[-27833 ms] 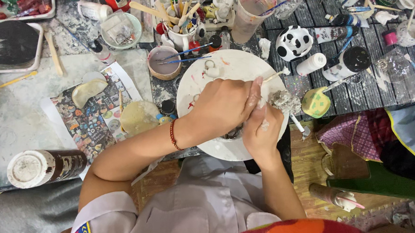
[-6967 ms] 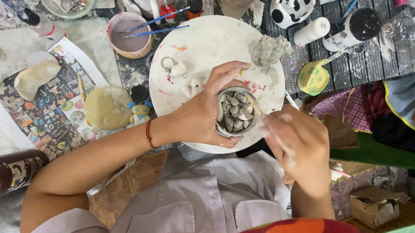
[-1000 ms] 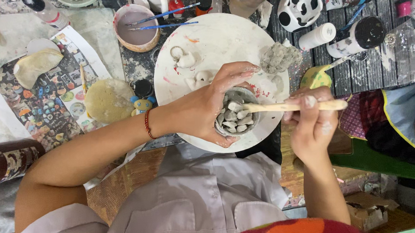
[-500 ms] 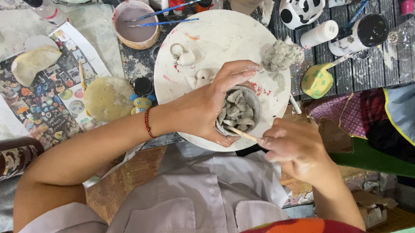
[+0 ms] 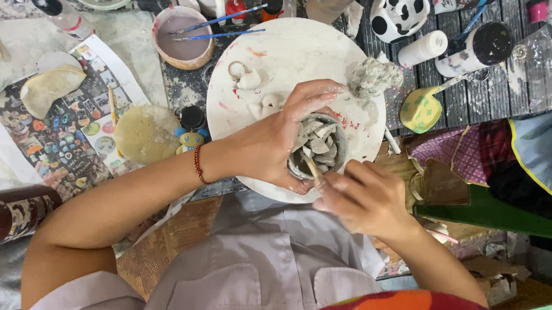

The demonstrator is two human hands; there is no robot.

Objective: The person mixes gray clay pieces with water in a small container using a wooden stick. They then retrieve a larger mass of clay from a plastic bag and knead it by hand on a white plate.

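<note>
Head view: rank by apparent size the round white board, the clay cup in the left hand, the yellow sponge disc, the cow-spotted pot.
1. round white board
2. yellow sponge disc
3. clay cup and cow-spotted pot: look alike; the cup is partly hidden by the left hand, the pot cropped.

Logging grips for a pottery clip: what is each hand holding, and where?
Left hand cups the small clay bowl around its side; right hand grips a wooden stick low down.

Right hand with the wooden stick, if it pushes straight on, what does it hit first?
Probably the grey clay pieces inside the small round cup that the left hand holds; the right hand aims its wooden stick into them. Depth unclear.
</note>
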